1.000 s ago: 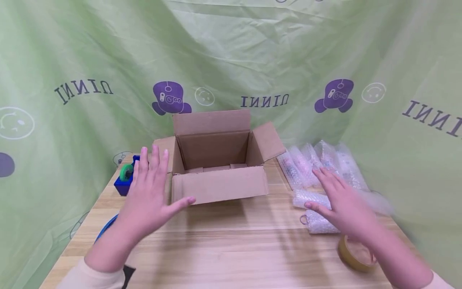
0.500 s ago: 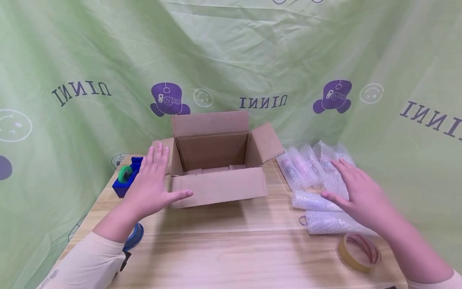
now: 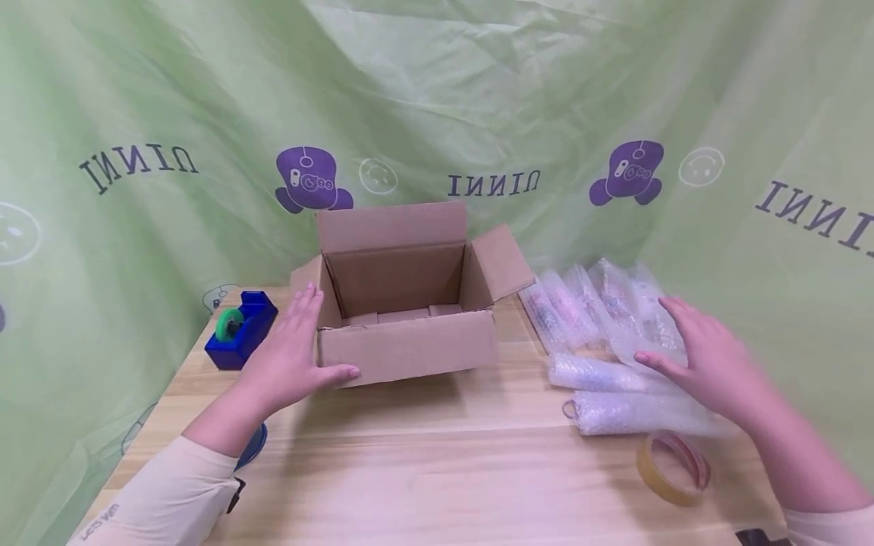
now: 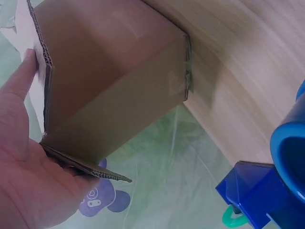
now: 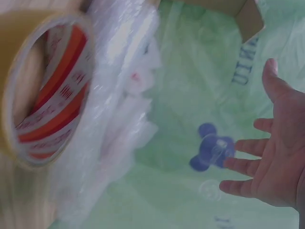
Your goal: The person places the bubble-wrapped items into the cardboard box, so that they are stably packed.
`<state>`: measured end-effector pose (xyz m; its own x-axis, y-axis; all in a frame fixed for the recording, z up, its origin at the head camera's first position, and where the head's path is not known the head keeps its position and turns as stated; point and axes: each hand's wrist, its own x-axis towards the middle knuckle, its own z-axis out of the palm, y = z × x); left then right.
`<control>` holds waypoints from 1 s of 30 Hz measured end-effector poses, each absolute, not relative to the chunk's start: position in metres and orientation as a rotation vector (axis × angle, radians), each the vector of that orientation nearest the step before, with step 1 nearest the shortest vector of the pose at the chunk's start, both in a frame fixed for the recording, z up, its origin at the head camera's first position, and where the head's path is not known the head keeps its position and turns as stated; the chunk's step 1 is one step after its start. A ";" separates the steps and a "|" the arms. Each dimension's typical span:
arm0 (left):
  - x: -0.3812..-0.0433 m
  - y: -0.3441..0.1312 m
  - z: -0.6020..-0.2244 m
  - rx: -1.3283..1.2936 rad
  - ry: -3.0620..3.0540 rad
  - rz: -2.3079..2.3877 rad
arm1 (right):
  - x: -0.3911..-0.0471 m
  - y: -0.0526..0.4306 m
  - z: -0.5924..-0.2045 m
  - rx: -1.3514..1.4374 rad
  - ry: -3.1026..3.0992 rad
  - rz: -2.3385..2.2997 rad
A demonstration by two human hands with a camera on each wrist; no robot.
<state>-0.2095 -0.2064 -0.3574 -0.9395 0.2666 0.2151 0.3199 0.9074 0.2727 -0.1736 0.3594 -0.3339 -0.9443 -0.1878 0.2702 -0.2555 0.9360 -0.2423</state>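
Note:
An open-topped cardboard box (image 3: pixel 406 353) stands mid-table with its flaps spread. My left hand (image 3: pixel 287 364) is at the box's near left corner, fingers extended along the left flap and thumb lying against the front flap. In the left wrist view the thumb touches the front flap (image 4: pixel 37 90), while the fingers are partly hidden behind the side flap (image 4: pixel 86 164). My right hand (image 3: pixel 713 371) hovers with spread fingers over the bubble-wrapped packages (image 3: pixel 608 375) on the right, holding nothing.
A blue tape dispenser (image 3: pixel 256 326) with a green roll stands at the left. Behind my left wrist is a partly hidden blue round object (image 3: pixel 256 444). A roll of clear yellowish tape (image 3: pixel 655 481) lies at the near right. A green printed curtain (image 3: pixel 410 91) hangs behind the table.
My left hand has come down onto the box's left corner, uncovering the tape dispenser. My right hand has drifted right, away from the box. The view has shifted slightly.

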 end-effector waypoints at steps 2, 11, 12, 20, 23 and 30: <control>-0.211 -0.207 -0.359 -0.444 -2.896 -0.476 | -0.176 0.366 -0.337 0.323 -2.871 0.408; -0.212 -0.207 -0.363 -0.448 -2.893 -0.503 | -0.173 0.386 -0.368 0.524 -3.070 0.388; -0.213 -0.207 -0.363 -0.447 -2.896 -0.504 | -0.172 0.387 -0.373 0.557 -3.076 0.375; -0.211 -0.206 -0.361 -0.435 -2.907 -0.501 | -0.171 0.390 -0.402 0.694 -3.067 0.309; -0.211 -0.207 -0.363 -0.439 -2.904 -0.505 | -0.170 0.390 -0.407 0.694 -3.075 0.296; -0.210 -0.205 -0.364 -0.445 -2.876 -0.526 | -0.171 0.391 -0.409 0.716 -3.078 0.276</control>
